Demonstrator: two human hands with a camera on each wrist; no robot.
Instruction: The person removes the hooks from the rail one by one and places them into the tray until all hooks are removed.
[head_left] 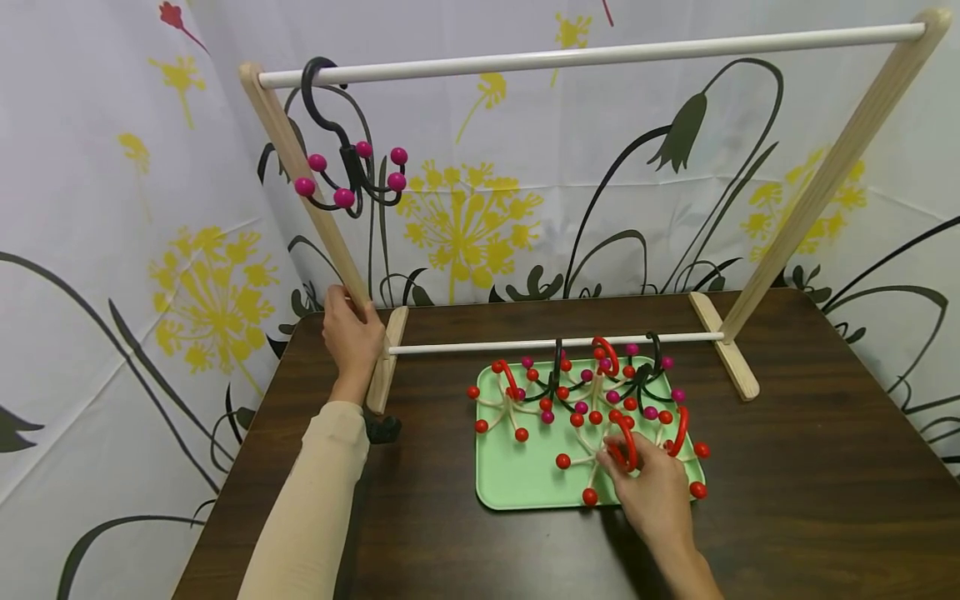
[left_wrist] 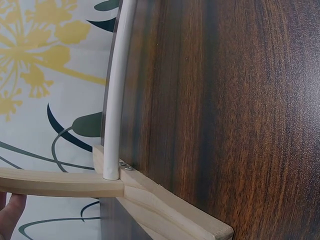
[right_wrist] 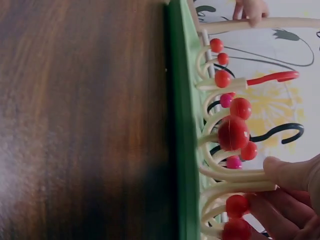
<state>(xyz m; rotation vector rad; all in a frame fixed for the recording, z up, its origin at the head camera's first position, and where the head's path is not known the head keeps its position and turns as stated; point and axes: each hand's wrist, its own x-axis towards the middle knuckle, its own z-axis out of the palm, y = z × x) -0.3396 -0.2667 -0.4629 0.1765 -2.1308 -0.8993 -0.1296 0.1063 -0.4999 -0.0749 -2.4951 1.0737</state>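
My left hand (head_left: 352, 337) grips the lower part of the left wooden post (head_left: 318, 217) of a small rack. In the left wrist view only fingertips (left_wrist: 12, 212) show, against the post. My right hand (head_left: 656, 492) pinches the cream stem of an octopus-style hanger with a red hook (head_left: 627, 443) and red balls, at the front of a light green tray (head_left: 510, 483). In the right wrist view, thumb and fingers close around that stem (right_wrist: 240, 176). One black hanger (head_left: 352, 167) with magenta balls hangs from the rack's top rod (head_left: 585, 58), near its left end.
Several more hangers, cream with red hooks (head_left: 508, 400) and black with magenta balls (head_left: 641, 379), crowd the tray. Behind it runs the rack's lower white rod (head_left: 487, 344), between wooden feet (head_left: 723, 346). A small black object (head_left: 384, 429) lies by the left foot.
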